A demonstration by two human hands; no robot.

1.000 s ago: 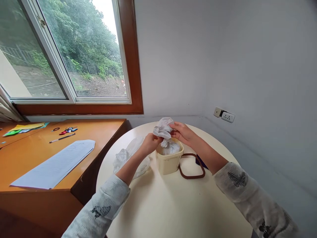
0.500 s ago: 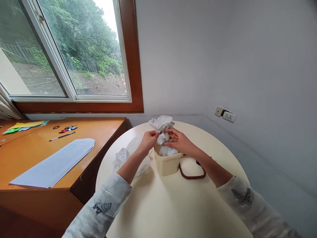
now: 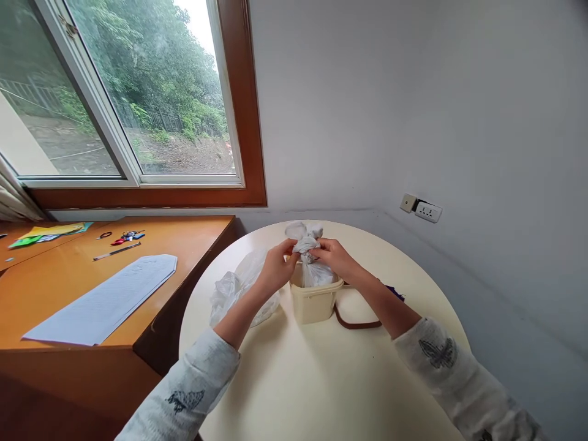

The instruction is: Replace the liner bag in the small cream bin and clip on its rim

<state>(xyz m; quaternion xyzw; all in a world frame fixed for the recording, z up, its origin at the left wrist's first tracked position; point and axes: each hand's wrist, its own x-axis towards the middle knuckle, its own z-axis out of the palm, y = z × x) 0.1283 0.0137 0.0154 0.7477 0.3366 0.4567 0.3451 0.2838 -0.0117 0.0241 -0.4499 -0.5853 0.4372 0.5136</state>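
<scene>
A white plastic bag (image 3: pixel 318 275) sits in a cream-coloured bin (image 3: pixel 314 304) on the round table, its gathered top rising above the rim in a twisted knot. My left hand (image 3: pixel 279 263) pinches the knot from the left, thumb and fingers closed on the plastic. From the right, my right hand (image 3: pixel 337 256) also grips the knotted part between thumb and fingers. The loose ends of the bag stick up beyond both hands. What lies inside the bag is hidden.
A crumpled clear plastic bag (image 3: pixel 229 293) lies left of the bin. On its right is a brown-rimmed lid (image 3: pixel 358 312), with a dark blue item (image 3: pixel 395 293) partly behind my right forearm. An orange desk (image 3: pixel 202 236) bears papers (image 3: pixel 108 300), a pen (image 3: pixel 117 251) and keys (image 3: pixel 127 237).
The bag's neck, earlier loosely gathered with a tall spread top, is now a tighter knot with shorter ends. Both hands have closed in on it. The view has shifted slightly.
</scene>
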